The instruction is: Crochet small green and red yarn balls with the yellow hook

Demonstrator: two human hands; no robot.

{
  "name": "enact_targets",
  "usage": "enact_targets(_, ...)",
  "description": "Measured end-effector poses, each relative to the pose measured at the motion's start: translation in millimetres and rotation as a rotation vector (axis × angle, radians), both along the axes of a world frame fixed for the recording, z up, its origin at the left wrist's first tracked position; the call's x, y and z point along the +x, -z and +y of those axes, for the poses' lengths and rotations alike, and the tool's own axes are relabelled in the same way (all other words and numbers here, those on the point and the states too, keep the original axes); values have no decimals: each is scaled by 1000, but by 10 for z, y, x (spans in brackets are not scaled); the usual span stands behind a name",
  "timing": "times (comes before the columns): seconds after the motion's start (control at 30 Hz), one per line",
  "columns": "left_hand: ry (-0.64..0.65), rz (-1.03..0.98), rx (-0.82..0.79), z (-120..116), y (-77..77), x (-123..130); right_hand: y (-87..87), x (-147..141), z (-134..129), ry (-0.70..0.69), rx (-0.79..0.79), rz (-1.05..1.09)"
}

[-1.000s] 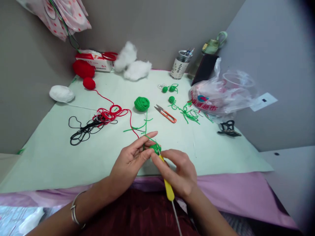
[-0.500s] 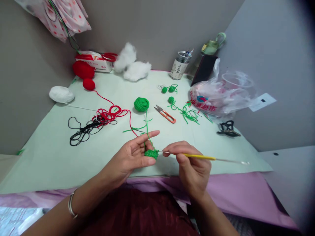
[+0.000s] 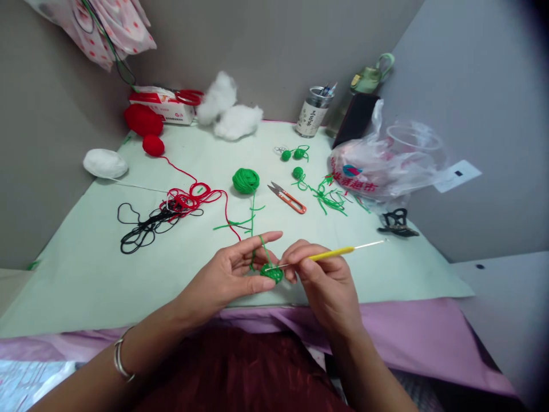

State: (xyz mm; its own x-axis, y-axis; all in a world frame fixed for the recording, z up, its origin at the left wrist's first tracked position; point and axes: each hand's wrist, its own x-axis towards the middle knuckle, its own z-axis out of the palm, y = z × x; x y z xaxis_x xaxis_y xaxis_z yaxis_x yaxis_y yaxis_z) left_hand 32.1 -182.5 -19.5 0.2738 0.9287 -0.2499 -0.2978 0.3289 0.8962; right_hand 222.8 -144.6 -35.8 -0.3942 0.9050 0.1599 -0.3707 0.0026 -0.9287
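Between thumb and fingers my left hand [image 3: 234,269] pinches a small green crochet piece [image 3: 274,274]. Its index finger is stretched out, with the green working yarn [image 3: 265,247] passing over it. My right hand [image 3: 323,274] is closed round a yellow-handled crochet hook [image 3: 332,253]. The thin metal end of the hook lies at the top of the crochet piece; whether it is through a stitch I cannot tell. Beyond my hands sits the green yarn ball [image 3: 246,181], its strand running down to my left hand.
Orange thread snips [image 3: 287,198] lie right of the yarn ball. Small green balls [image 3: 297,173] and green yarn scraps [image 3: 329,200] are further right, by a plastic bag [image 3: 364,171]. Tangled red yarn [image 3: 189,200] and black cord [image 3: 148,229] lie left. White stuffing [image 3: 238,122] sits at the back.
My right hand has shifted left and slightly up, and the hook's tip now reaches across the crochet piece. The piece has moved a little right and turned in my left hand.
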Motion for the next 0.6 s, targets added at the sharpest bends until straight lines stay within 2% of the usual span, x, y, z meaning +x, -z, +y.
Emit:
enact_targets(0.17, -10, -30, -68, 24, -1, -4, 29, -31, -18, 57, 103, -46)
enact_targets(0.33, 1, -15, -17, 94, 20, -65, 39, -74, -56, 130, 203, -100)
enact_targets(0.5, 90, 3, -30, 100, 42, -71, 24, -94, -69, 252, 316, -162)
enact_targets(0.6, 92, -53, -54, 71, 64, -62, 42, -89, -48, 251, 301, -157)
